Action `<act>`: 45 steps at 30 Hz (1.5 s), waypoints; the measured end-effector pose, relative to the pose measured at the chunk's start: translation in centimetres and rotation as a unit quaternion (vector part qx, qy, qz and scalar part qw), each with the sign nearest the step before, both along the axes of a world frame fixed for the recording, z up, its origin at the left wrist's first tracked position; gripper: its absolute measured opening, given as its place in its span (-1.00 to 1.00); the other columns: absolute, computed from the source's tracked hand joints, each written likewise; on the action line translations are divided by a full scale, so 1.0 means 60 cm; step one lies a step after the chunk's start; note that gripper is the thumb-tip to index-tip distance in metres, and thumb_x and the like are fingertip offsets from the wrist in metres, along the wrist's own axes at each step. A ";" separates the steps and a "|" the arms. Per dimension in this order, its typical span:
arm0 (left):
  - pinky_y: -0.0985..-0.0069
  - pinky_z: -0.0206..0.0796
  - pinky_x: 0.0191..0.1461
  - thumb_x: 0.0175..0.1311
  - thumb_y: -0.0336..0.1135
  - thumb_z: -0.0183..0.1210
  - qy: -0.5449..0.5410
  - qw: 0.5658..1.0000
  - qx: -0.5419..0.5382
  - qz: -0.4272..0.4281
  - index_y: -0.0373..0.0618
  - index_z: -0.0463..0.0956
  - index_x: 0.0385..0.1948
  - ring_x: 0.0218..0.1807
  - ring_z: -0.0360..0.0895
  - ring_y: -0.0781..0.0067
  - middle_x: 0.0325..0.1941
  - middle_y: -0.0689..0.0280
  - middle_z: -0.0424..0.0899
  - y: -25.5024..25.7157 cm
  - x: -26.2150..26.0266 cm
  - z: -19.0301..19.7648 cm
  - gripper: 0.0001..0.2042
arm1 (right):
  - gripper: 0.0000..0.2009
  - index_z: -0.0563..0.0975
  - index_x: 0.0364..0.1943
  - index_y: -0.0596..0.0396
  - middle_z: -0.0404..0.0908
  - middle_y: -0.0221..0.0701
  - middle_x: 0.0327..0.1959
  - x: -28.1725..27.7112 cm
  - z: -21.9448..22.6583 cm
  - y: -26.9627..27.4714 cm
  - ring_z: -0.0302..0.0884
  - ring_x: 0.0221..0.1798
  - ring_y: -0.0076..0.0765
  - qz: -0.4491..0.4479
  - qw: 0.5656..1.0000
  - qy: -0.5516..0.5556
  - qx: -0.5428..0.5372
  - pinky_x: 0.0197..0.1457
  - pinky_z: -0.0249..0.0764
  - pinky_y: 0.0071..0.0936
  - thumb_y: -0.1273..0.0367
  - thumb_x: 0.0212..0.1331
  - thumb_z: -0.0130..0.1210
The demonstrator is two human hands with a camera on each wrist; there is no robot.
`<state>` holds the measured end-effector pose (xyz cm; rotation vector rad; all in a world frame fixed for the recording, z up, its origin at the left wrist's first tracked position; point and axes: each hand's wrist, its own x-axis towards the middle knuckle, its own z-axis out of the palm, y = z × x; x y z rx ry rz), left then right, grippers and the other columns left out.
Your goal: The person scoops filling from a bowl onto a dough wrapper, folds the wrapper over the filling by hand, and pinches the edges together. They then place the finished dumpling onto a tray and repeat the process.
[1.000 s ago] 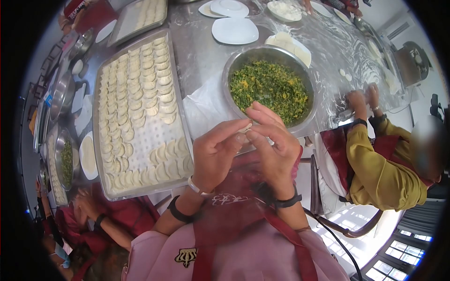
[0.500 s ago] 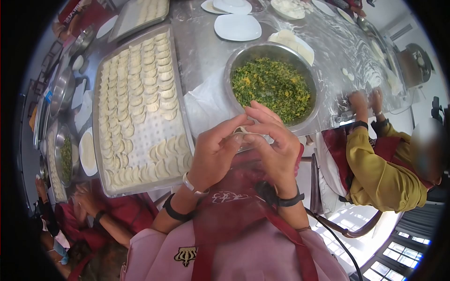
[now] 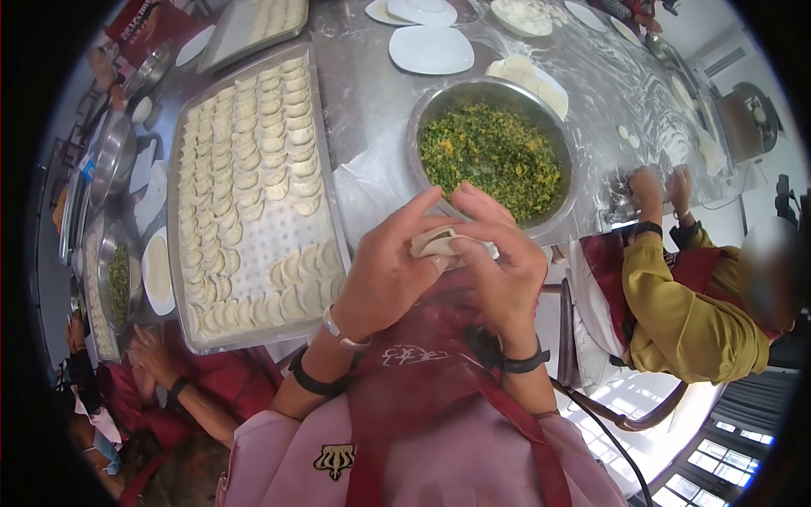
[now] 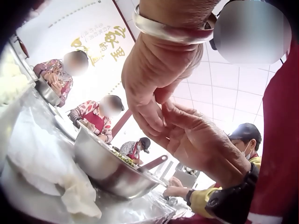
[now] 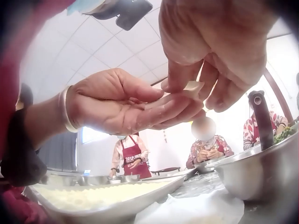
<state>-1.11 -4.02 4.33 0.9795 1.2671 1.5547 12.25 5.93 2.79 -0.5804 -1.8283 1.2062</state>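
Both my hands meet in front of my chest over the table's near edge, pinching one pale dumpling [image 3: 436, 242] between them. My left hand [image 3: 384, 275] grips it from the left and my right hand [image 3: 503, 264] from the right, thumbs on the folded dough. In the right wrist view the dumpling [image 5: 189, 89] shows as a pale wedge between the fingertips. Just beyond my hands stands a steel bowl [image 3: 418, 117] of green and yellow filling [image 3: 492, 155]. To the left lies a long perforated tray [image 3: 258, 253] with several rows of finished dumplings.
White plates [image 3: 431, 49] and round wrappers [image 3: 530, 80] sit past the bowl on the floured steel table [image 3: 363, 93]. A person in a yellow sleeve [image 3: 676, 296] works dough at the right. More bowls and trays line the far left, where another person's hands [image 3: 152, 359] rest.
My hands have drawn slightly nearer to me and closed tighter on the dumpling, whose folded dough now shows more plainly between the thumbs. The person at the right keeps working.
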 end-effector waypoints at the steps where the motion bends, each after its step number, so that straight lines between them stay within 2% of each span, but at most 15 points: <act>1: 0.45 0.46 0.18 0.36 -0.53 0.07 -0.054 0.998 -0.006 0.007 -0.36 0.25 0.35 0.18 0.55 0.37 0.20 0.07 0.57 0.000 0.001 0.000 -0.50 | -0.79 0.68 -0.21 0.21 0.66 -0.11 0.07 0.000 -0.003 -0.002 0.50 0.29 -0.02 -0.005 0.999 0.029 -0.042 0.34 0.40 -0.19 0.58 0.01 0.30; 3: 0.42 0.48 0.20 0.37 -0.50 0.11 -0.162 0.986 -0.017 0.021 -0.37 0.27 0.33 0.18 0.55 0.35 0.19 0.11 0.57 0.002 0.006 -0.003 -0.51 | -0.82 0.67 -0.21 0.23 0.66 -0.09 0.07 -0.004 0.001 -0.012 0.50 0.29 -0.04 -0.010 0.990 0.072 -0.119 0.35 0.38 -0.19 0.57 0.06 0.30; 4: 0.41 0.50 0.20 0.38 -0.49 0.11 -0.164 0.986 -0.013 0.031 -0.39 0.27 0.32 0.17 0.55 0.35 0.19 0.11 0.57 0.002 0.009 -0.014 -0.52 | -0.83 0.67 -0.21 0.23 0.66 -0.09 0.07 -0.007 0.004 -0.016 0.50 0.29 -0.05 -0.012 0.983 0.093 -0.158 0.36 0.38 -0.19 0.56 0.08 0.29; 6: 0.39 0.53 0.18 0.41 -0.48 0.11 -0.167 0.985 -0.004 0.053 -0.41 0.28 0.30 0.15 0.57 0.35 0.18 0.11 0.56 0.004 0.016 -0.041 -0.54 | -0.84 0.67 -0.22 0.25 0.66 -0.09 0.06 -0.016 0.010 -0.022 0.51 0.28 -0.05 -0.029 0.981 0.098 -0.166 0.35 0.38 -0.21 0.55 0.09 0.29; 9: 0.34 0.51 0.26 0.44 -0.45 0.09 -0.272 0.960 0.033 0.065 -0.41 0.34 0.27 0.19 0.54 0.34 0.20 0.11 0.55 0.009 0.031 -0.038 -0.58 | -0.84 0.67 -0.22 0.25 0.67 -0.08 0.04 -0.017 -0.001 -0.023 0.53 0.25 -0.04 -0.044 0.984 0.097 -0.146 0.34 0.39 -0.21 0.55 0.09 0.29; 16: 0.33 0.50 0.27 0.48 -0.46 0.02 -0.177 0.982 0.044 0.053 -0.38 0.29 0.32 0.21 0.53 0.31 0.21 0.09 0.53 0.011 0.035 -0.030 -0.58 | -0.77 0.67 -0.15 0.23 0.67 -0.13 0.06 -0.006 -0.004 -0.007 0.54 0.25 -0.04 -0.044 0.998 0.004 0.041 0.32 0.41 -0.24 0.55 0.05 0.30; 19: 0.33 0.50 0.28 0.48 -0.47 0.01 -0.182 0.982 0.036 0.043 -0.38 0.28 0.32 0.21 0.53 0.32 0.21 0.09 0.53 0.009 0.029 -0.034 -0.58 | -0.74 0.69 -0.14 0.19 0.64 -0.17 0.13 -0.010 0.015 -0.011 0.51 0.29 -0.06 -0.054 0.998 -0.015 -0.012 0.31 0.41 -0.27 0.55 0.02 0.30; 22: 0.34 0.50 0.28 0.49 -0.46 0.01 -0.182 0.982 0.023 0.036 -0.37 0.27 0.33 0.20 0.54 0.33 0.21 0.10 0.54 0.004 0.028 -0.029 -0.58 | -0.73 0.70 -0.15 0.15 0.62 -0.19 0.17 -0.007 0.021 -0.005 0.47 0.33 -0.08 -0.002 0.997 -0.017 -0.080 0.32 0.41 -0.27 0.55 -0.01 0.30; 25: 0.36 0.50 0.27 0.49 -0.45 0.02 -0.173 0.984 0.025 0.033 -0.38 0.27 0.33 0.18 0.55 0.34 0.19 0.11 0.54 0.002 0.026 -0.032 -0.57 | -0.74 0.70 -0.17 0.14 0.63 -0.19 0.15 -0.004 0.004 0.002 0.48 0.33 -0.09 0.018 0.999 -0.011 -0.031 0.32 0.40 -0.28 0.55 -0.01 0.30; 30: 0.43 0.51 0.21 0.47 -0.45 0.04 -0.160 0.986 0.008 0.041 -0.40 0.27 0.32 0.12 0.58 0.37 0.17 0.11 0.56 0.000 0.028 -0.029 -0.57 | -0.79 0.70 -0.24 0.16 0.66 -0.19 0.10 -0.005 0.005 -0.002 0.48 0.32 -0.05 0.013 1.000 0.002 -0.024 0.29 0.42 -0.26 0.57 -0.01 0.29; 34: 0.44 0.53 0.19 0.46 -0.47 0.03 -0.072 0.997 -0.020 0.022 -0.40 0.29 0.31 0.11 0.58 0.40 0.16 0.12 0.57 -0.001 0.025 -0.025 -0.58 | -0.83 0.70 -0.28 0.19 0.67 -0.18 0.08 -0.002 -0.006 0.000 0.48 0.31 -0.02 0.029 0.999 0.024 0.005 0.28 0.44 -0.24 0.58 -0.02 0.29; 37: 0.40 0.53 0.22 0.47 -0.51 -0.03 -0.076 0.997 -0.030 0.011 -0.37 0.28 0.32 0.17 0.55 0.40 0.16 0.14 0.55 -0.002 0.022 -0.023 -0.59 | -0.77 0.70 -0.21 0.21 0.65 -0.17 0.12 0.002 -0.011 0.006 0.47 0.33 -0.01 0.037 0.999 -0.001 0.040 0.31 0.42 -0.23 0.55 -0.02 0.30; 40: 0.38 0.53 0.23 0.46 -0.51 -0.03 -0.107 0.994 -0.031 0.007 -0.37 0.29 0.32 0.17 0.55 0.39 0.17 0.14 0.55 -0.001 0.018 -0.016 -0.59 | -0.70 0.69 -0.11 0.17 0.62 -0.17 0.16 -0.004 0.014 -0.001 0.45 0.34 0.00 0.002 0.999 -0.045 -0.001 0.33 0.40 -0.21 0.52 -0.01 0.31; 43: 0.41 0.52 0.20 0.45 -0.52 -0.03 -0.109 0.994 -0.017 -0.002 -0.37 0.30 0.31 0.15 0.55 0.41 0.17 0.14 0.55 -0.001 0.016 -0.025 -0.59 | -0.64 0.68 -0.02 0.11 0.59 -0.18 0.21 -0.002 0.019 0.006 0.43 0.36 -0.01 0.040 0.997 -0.067 0.007 0.34 0.39 -0.19 0.49 0.01 0.31; 45: 0.47 0.51 0.14 0.43 -0.53 -0.04 -0.097 0.995 -0.005 -0.008 -0.39 0.32 0.29 0.12 0.56 0.45 0.14 0.14 0.59 0.000 0.015 -0.024 -0.59 | -0.68 0.69 -0.07 0.11 0.61 -0.19 0.18 0.000 0.015 0.012 0.43 0.36 -0.01 0.059 0.996 -0.064 0.025 0.33 0.39 -0.19 0.50 0.01 0.30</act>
